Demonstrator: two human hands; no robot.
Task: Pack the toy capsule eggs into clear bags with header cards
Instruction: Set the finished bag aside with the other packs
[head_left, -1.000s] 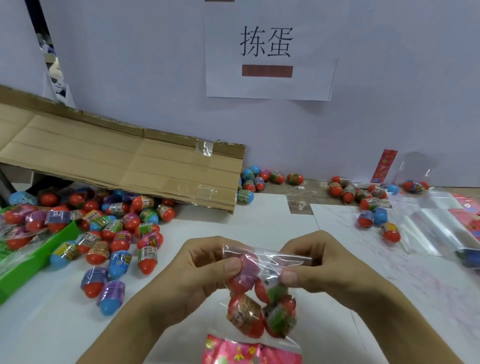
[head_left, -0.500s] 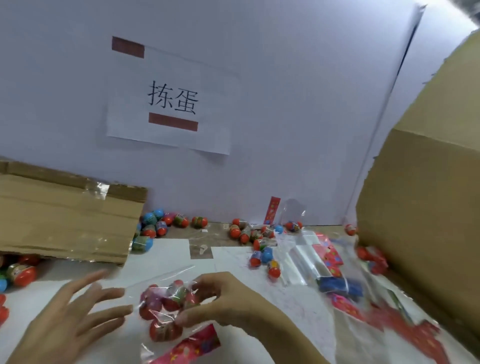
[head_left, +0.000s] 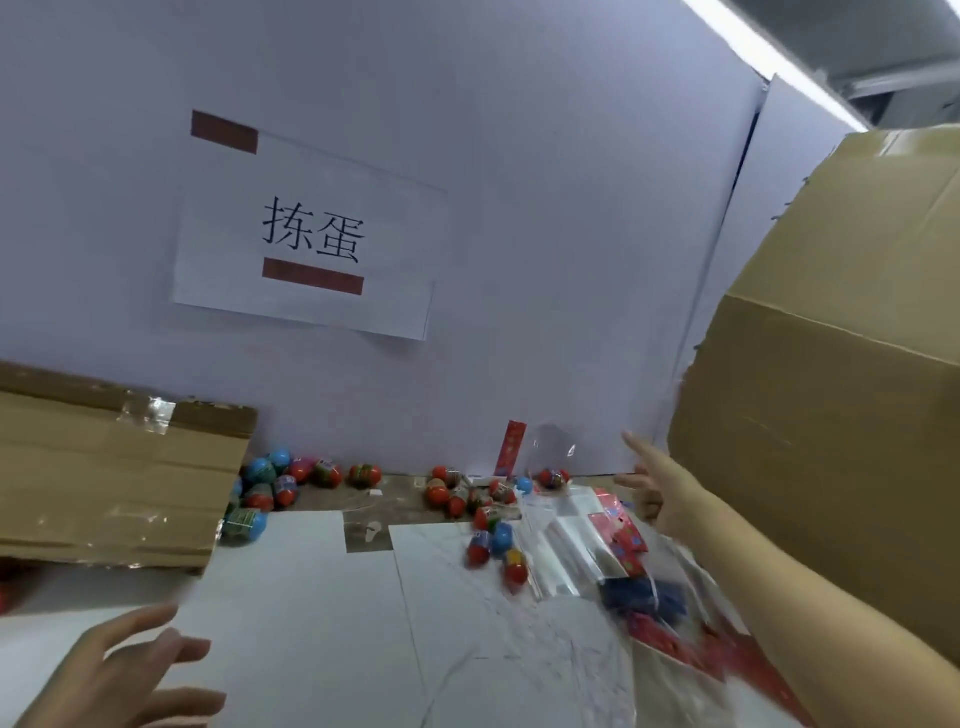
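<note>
both hands free, eggs loose by the wall

right hand (head_left: 657, 488) raised beside the big cardboard box (head_left: 831, 395), fingers straight and spread, gripping nothing; box interior out of sight. left hand (head_left: 122, 675) low in the near corner, fingers loosely extended, likewise holding nothing. no filled bag in either hand.

taking the wall sign (head_left: 311, 244) as landmark: straight below it, a cluster of toy capsule eggs (head_left: 283, 480) on the table (head_left: 311, 623), tucked against the edge of a flattened cardboard sheet (head_left: 109, 478). below and right of the sign, more loose eggs (head_left: 467, 496) scattered toward a heap of clear bags (head_left: 566, 545). among the bags, red header cards (head_left: 621, 530) and something dark blue (head_left: 644, 597), too blurred to name. further right of the sign, against the wall, one clear bag standing (head_left: 550, 457) with an egg or two at its bottom, and an upright red card strip (head_left: 513, 449) just beside it.
</note>
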